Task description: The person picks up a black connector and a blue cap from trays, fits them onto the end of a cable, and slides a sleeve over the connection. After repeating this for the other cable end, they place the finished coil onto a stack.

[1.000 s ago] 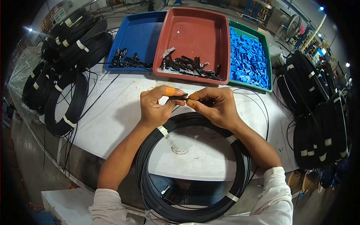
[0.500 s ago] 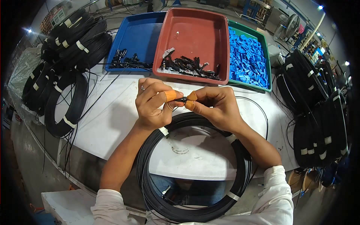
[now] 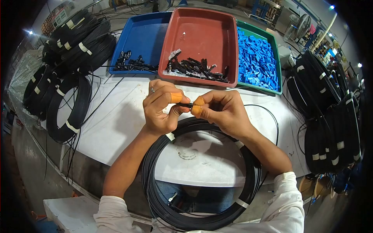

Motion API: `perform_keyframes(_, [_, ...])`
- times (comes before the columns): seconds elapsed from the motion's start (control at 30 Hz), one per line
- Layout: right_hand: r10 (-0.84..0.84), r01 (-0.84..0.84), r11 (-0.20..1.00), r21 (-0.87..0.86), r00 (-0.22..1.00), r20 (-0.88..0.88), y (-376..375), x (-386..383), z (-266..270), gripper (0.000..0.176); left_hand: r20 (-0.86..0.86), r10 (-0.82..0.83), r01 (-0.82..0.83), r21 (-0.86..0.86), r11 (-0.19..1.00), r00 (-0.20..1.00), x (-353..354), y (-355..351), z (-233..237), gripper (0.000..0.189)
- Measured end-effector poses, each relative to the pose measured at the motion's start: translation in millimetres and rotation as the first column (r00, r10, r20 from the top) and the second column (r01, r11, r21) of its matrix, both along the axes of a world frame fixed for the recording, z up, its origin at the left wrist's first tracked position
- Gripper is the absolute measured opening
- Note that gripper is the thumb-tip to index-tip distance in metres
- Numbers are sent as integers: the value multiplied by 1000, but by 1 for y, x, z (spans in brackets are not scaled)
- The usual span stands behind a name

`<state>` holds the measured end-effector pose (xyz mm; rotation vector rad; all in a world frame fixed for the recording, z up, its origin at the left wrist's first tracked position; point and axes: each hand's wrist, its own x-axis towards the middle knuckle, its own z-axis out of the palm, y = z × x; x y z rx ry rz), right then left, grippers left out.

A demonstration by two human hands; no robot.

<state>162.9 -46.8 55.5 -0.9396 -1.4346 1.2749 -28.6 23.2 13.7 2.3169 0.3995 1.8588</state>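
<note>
My left hand (image 3: pixel 161 106) is closed in a pinch on a small, slim black connector piece (image 3: pixel 186 105). Orange tape or covers wrap several of my fingertips. Opposite it, my right hand (image 3: pixel 221 108) pinches the right end of the piece, where a black cable (image 3: pixel 268 111) seems to run in behind my fingers. The exact joint between piece and cable is hidden by the fingertips. Below both hands lies a large coil of black cable (image 3: pixel 252 171), bound with white tape, partly on the white table (image 3: pixel 128 143) and partly over my lap.
Beyond my hands stand a blue tray (image 3: pixel 145 37) and a red tray (image 3: pixel 202 35), both with small black parts, and a green tray (image 3: pixel 278 73) of blue pieces. More taped black coils (image 3: pixel 70 108) are at the left, with other coils (image 3: pixel 322 147) at the right.
The left hand has shifted slightly right and turned a little, and the black piece now lies closer between the fingertips. My right hand has barely moved.
</note>
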Motion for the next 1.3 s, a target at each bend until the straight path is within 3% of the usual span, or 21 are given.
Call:
perform_keyframes(0.07, [7, -7, 1000, 3, 1000, 5, 0, 0, 0, 19, 18, -61, 62, -67, 996, 998, 0, 0, -1, 17])
perform_keyframes(0.37, [48, -48, 999, -13, 999, 23, 2, 1, -5, 16, -17, -131, 129, -83, 988, 991, -3, 3, -4, 20])
perform_keyframes(0.6, [53, -47, 998, -52, 992, 112, 4, 3, -6, 15, -7, -48, 47, -44, 998, 999, -1, -1, 1, 14])
perform_keyframes(0.77, [44, -36, 995, -96, 995, 85, 3, -1, -2, 15, -83, -3, 0, -37, 999, 997, -4, -1, -2, 18])
perform_keyframes(1.13, [85, -68, 989, -128, 988, 129, 3, -1, 0, 14, -101, 8, -11, -31, 999, 995, -5, -1, -2, 17])
perform_keyframes(1.23, [136, -134, 990, -51, 989, 53, 7, 0, -11, 19, -80, 35, -38, -37, 999, 996, -6, 1, -1, 19])
perform_keyframes(1.3, [126, -132, 983, 125, 991, 52, 9, -2, -17, 24, -64, 51, -54, -52, 997, 997, -6, 1, -3, 19])
